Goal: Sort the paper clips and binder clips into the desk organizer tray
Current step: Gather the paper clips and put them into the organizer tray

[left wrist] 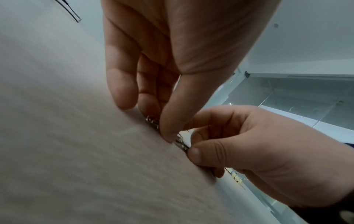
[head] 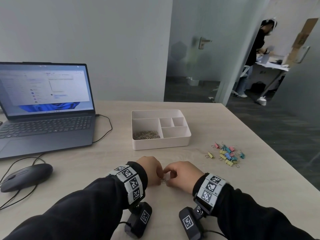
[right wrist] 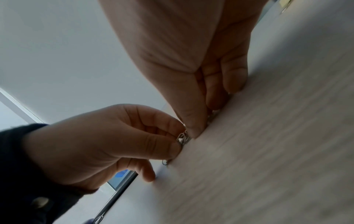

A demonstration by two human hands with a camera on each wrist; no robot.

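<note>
A small bunch of silver paper clips (head: 163, 180) lies on the wooden table near its front edge. My left hand (head: 159, 175) and right hand (head: 169, 177) meet over it. In the left wrist view my left hand (left wrist: 159, 123) pinches the paper clips (left wrist: 181, 143) between thumb and fingers. The right wrist view shows my right hand (right wrist: 205, 119) pinching the same paper clips (right wrist: 182, 138) against the table. The white organizer tray (head: 161, 146) stands further back, with a heap of paper clips (head: 147, 135) in its big left compartment. Coloured binder clips (head: 226, 154) lie loose to the right.
An open laptop (head: 46, 108) sits at the back left, with a dark mouse (head: 26, 177) and its cables in front of it. The table edge (head: 270, 146) runs diagonally on the right. A person stands far off beyond a glass door.
</note>
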